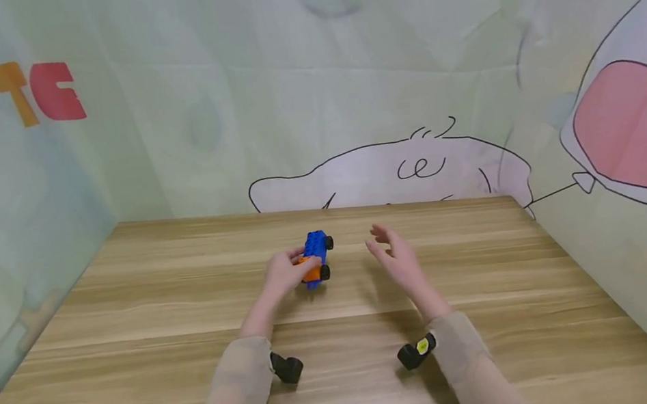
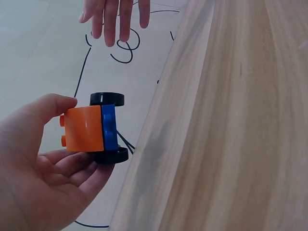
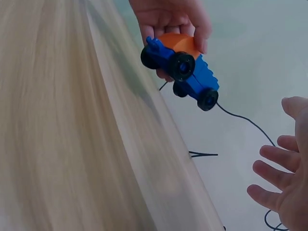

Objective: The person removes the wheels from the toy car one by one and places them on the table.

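Note:
My left hand (image 1: 285, 273) grips a small toy car with a blue base (image 1: 316, 245), black wheels and an orange block (image 1: 311, 271) at its near end. In the left wrist view the thumb lies along one side of the orange block (image 2: 84, 129) and the fingers curl under the other. The right wrist view shows the car's blue chassis (image 3: 199, 79) tilted, its wheels toward that camera, held above the table. Apart from the car, to its right, my right hand (image 1: 398, 258) hovers with fingers spread and slightly bent, holding nothing.
A wood-grain table (image 1: 350, 391) spreads beneath both arms. Behind it hangs a pale printed cloth (image 1: 284, 97) with cartoon drawings, and more cloth runs along both sides. Each wrist wears a small black camera (image 1: 287, 368).

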Demonstrator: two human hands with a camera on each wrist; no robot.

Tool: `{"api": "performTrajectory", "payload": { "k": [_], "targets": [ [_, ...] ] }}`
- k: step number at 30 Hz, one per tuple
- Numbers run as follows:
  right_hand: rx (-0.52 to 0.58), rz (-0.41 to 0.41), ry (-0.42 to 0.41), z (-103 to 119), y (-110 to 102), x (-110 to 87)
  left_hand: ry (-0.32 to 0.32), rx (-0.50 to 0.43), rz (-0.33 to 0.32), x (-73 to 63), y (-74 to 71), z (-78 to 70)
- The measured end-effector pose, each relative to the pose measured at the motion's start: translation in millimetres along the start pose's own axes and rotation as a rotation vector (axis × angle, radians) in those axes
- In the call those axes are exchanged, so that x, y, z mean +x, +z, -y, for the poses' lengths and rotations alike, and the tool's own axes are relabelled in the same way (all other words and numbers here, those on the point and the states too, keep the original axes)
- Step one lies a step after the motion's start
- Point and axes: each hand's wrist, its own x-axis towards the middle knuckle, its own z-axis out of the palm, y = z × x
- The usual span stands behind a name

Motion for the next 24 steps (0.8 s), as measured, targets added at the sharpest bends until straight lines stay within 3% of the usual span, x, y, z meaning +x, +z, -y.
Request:
{"api": "performTrajectory", "payload": {
  "k": [12,17,24],
  "targets": [
    [0.072,-0.016,0.071,4,18,-1.1,0.002,-0.155,0.056,2.2,1.1,0.1],
    [0.214,-0.016,0.108,1,21,0.5,-0.022,-0.204,0.087,1.9,4.1,-2.0],
    [0.381,0.061,0.193,-1,25,2.2,-0.047,-0.234,0.112,-0.6,7.4,-5.5]
  ]
}}
